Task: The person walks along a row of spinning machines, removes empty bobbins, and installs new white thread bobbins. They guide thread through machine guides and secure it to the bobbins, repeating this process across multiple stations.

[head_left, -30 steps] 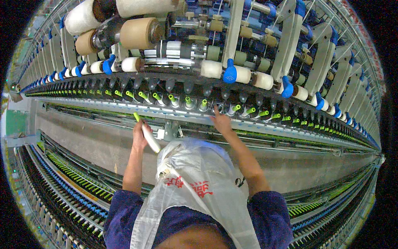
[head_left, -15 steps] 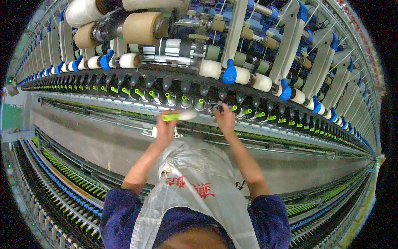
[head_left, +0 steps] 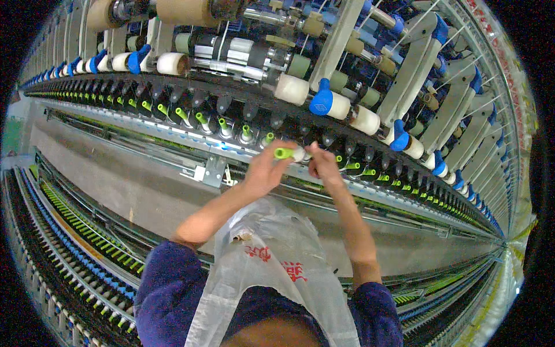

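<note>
My left hand [head_left: 265, 172] is closed round a spinning bobbin [head_left: 284, 153] with a bright green tube end and white yarn wound on it. The bobbin is tilted, its white end toward my right hand. My right hand [head_left: 325, 166] is close beside that end, fingers drawn together; what they pinch, if anything, is too small to tell. Both hands are in front of the row of spindles on a spinning frame. Just left of them a green-topped bobbin [head_left: 267, 139] stands on its spindle, and to the right another green bobbin tip [head_left: 339, 158] shows beside my fingers.
Above the spindles run white rollers [head_left: 292, 88], blue-tipped arms [head_left: 321, 103] and tan rollers [head_left: 184, 10]. A metal rail with a bracket [head_left: 214, 170] lies below the spindle row. A second machine with green bobbins [head_left: 75, 222] stands at the lower left, across the floor [head_left: 144, 194].
My left hand has carried the bobbin rightward, close to my right hand. My right hand has shifted slightly right and down. The view has also shifted a little over the machine.
</note>
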A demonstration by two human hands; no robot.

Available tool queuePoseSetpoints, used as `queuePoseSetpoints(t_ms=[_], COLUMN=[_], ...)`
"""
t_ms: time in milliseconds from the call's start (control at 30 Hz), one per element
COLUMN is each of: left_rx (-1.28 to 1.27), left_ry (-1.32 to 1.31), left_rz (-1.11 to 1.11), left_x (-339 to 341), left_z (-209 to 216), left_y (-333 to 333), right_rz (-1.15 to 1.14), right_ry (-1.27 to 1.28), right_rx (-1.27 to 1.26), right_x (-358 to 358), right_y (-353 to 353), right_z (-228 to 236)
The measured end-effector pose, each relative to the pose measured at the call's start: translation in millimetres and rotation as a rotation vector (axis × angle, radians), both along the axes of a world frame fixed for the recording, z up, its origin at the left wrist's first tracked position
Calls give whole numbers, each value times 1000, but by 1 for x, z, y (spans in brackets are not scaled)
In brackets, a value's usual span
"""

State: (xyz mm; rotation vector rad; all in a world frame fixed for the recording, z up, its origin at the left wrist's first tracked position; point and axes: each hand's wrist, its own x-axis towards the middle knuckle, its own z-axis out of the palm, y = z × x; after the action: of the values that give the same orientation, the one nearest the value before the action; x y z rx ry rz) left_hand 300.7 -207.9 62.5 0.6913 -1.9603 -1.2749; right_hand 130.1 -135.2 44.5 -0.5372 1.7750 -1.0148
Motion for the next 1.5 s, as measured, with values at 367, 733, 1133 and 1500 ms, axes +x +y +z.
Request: queuePoseSetpoints(t_ms=[367,733,1133,1500], left_rx=[-193,-322,861,52], left_ry=[12,-218,-610,-337], left_rz=[58,256,398,-363], left_x=[-70,4,-4,-11], left_z=[-108,-245,-368,-230], left_y=[-3,59,40,50], right_rz=[9,215,-44,290], right_ry=[46,212,440,35], right_rx=[-514,-732,-878,136], right_x=[11,15,5,54], right_y=[-11,-16,-5,20], right_z=[86,169,186,-53])
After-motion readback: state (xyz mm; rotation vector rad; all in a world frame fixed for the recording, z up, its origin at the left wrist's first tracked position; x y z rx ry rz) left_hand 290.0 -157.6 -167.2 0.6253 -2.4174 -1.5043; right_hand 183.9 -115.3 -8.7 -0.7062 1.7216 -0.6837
